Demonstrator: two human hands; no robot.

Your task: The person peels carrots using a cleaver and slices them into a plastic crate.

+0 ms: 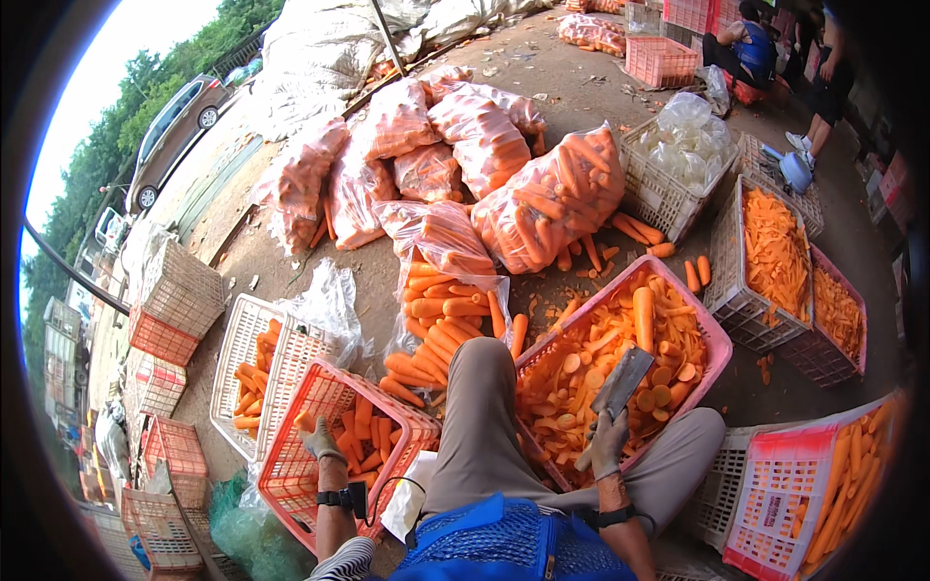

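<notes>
My left hand [322,443], in a grey work glove, holds a piece of carrot [304,420] over a red plastic crate [287,410]. Cut carrot pieces [365,433] lie in that crate. Gloved as well, my right hand [607,444] grips a cleaver [623,379] by its handle, its broad blade pointing up and away from me. Beneath the blade stands a pink crate [716,356] full of carrot peelings, slices and cut ends. A thick carrot [644,318] rests on top of them near the far side.
Beyond my knees, an open plastic bag spills whole carrots [443,305]; several filled bags [548,200] lie behind it. A white crate [240,341] stands left, crates of peelings [776,250] and carrots [846,486] right. A person [752,47] sits far right; another stands beside. A car [174,134] is far left.
</notes>
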